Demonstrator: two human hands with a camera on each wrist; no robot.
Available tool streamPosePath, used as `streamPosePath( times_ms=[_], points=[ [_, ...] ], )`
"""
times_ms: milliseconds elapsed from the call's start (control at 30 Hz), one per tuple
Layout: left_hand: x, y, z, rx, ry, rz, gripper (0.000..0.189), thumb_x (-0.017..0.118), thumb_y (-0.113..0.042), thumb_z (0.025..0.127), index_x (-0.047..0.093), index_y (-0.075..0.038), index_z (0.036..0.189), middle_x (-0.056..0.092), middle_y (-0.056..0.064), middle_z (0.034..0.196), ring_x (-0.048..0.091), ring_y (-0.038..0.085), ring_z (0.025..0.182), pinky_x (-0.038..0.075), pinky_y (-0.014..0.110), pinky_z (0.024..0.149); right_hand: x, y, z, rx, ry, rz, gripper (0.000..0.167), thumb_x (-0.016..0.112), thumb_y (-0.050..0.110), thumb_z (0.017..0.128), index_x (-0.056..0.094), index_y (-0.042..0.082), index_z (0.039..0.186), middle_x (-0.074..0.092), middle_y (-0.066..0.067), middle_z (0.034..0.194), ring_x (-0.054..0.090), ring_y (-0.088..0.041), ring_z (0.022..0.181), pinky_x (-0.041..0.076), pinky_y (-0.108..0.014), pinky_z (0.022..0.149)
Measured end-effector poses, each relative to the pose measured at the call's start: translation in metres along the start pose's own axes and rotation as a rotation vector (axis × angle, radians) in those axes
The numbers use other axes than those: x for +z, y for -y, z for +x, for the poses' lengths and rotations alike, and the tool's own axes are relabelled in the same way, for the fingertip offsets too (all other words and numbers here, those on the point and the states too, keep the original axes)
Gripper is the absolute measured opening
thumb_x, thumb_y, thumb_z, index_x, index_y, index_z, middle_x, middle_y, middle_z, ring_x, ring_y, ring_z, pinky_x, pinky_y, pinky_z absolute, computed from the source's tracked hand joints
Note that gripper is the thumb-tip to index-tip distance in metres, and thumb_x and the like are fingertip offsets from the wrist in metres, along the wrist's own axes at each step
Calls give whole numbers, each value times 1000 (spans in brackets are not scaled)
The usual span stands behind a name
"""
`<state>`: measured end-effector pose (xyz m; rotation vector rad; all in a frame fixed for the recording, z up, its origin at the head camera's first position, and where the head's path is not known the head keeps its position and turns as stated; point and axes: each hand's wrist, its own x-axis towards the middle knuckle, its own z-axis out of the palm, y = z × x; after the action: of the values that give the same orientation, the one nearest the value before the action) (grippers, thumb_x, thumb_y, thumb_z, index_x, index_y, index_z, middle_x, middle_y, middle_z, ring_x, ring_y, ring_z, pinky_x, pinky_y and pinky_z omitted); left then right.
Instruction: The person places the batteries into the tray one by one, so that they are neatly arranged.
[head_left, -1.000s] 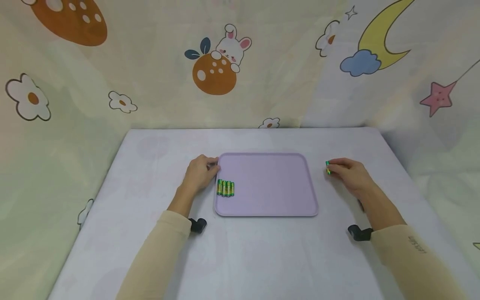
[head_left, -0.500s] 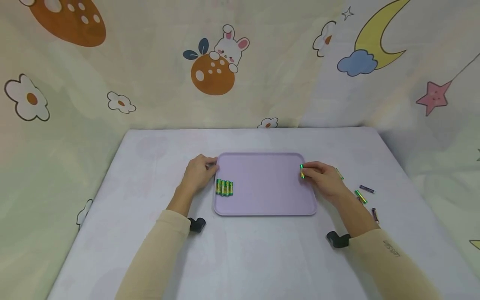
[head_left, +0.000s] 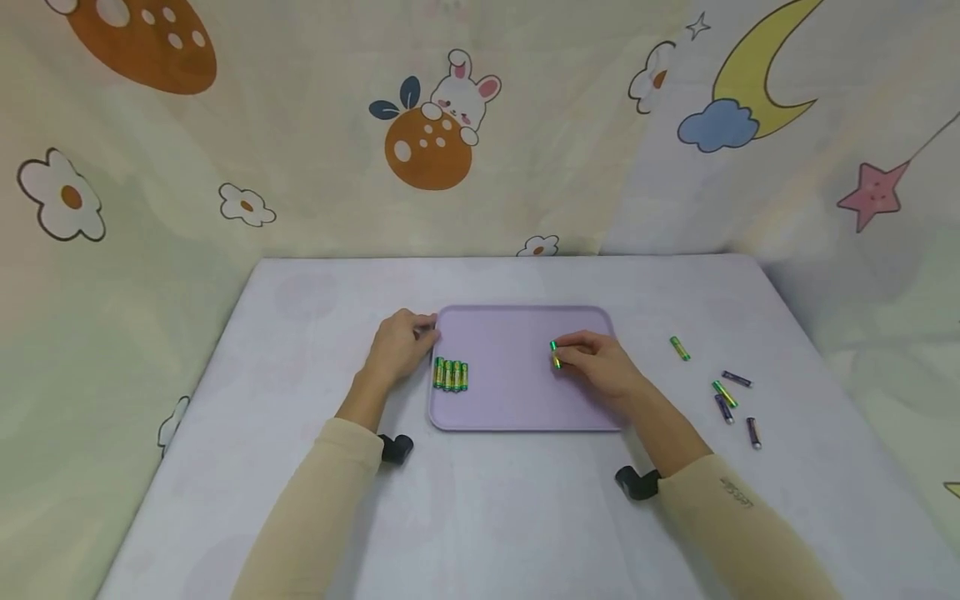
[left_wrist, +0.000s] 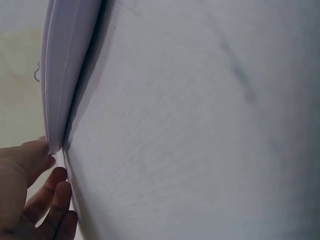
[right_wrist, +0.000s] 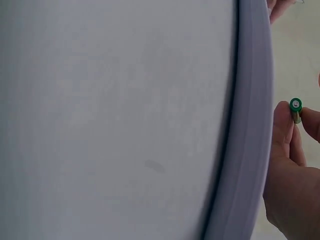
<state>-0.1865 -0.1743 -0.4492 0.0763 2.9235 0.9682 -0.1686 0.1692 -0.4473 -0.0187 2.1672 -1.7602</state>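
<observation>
A pale purple tray [head_left: 517, 408] lies on the table. My left hand [head_left: 401, 343] holds its left rim, with thumb and index fingertip at the edge; in the left wrist view the fingers [left_wrist: 60, 200] curl beside the tray's edge. Several green-and-gold batteries [head_left: 452, 375] stand side by side in a row inside the tray's left end. Over the right half of the tray, my right hand [head_left: 603, 367] pinches another green battery [head_left: 556, 356] between thumb and fingertips. Its end [right_wrist: 295, 104] faces the right wrist camera.
Right of the tray lie two loose green batteries, one farther back [head_left: 679, 348] and one nearer [head_left: 724, 393]. Among them are three dark batteries [head_left: 737, 379]. A patterned cloth [head_left: 315, 125] rises behind the white table [head_left: 510, 517].
My right hand has carried the green battery leftward from beside the tray to above it, uncovering the loose batteries on the right. The left hand has stayed at the rim.
</observation>
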Motion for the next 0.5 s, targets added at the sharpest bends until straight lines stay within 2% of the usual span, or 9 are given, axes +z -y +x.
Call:
streamPosePath(
  times_ms=[167, 333, 500],
  points=[
    [-4, 2, -1, -7, 2, 0, 40, 66, -29, 102, 66, -13, 138, 64, 13, 119, 60, 27, 105, 51, 41, 89, 21, 5, 6, -9, 34, 1, 36, 68, 9, 97, 62, -11, 126, 73, -17, 114, 70, -9, 91, 58, -26, 87],
    [-2, 4, 3, 12, -2, -8, 40, 66, -28, 102, 66, -11, 138, 64, 13, 117, 60, 26, 103, 51, 40, 88, 42, 11, 11, 33, 55, 8, 35, 70, 9, 96, 64, -10, 124, 74, -16, 113, 70, -12, 92, 58, -28, 87],
    [0, 3, 3, 6, 1, -8, 40, 66, -30, 101, 66, -13, 138, 65, 12, 116, 60, 26, 101, 51, 40, 87, 63, 19, 16, 70, 70, -42, 31, 72, 10, 94, 68, -5, 120, 75, -12, 107, 71, -13, 89, 59, -29, 85]
  ],
)
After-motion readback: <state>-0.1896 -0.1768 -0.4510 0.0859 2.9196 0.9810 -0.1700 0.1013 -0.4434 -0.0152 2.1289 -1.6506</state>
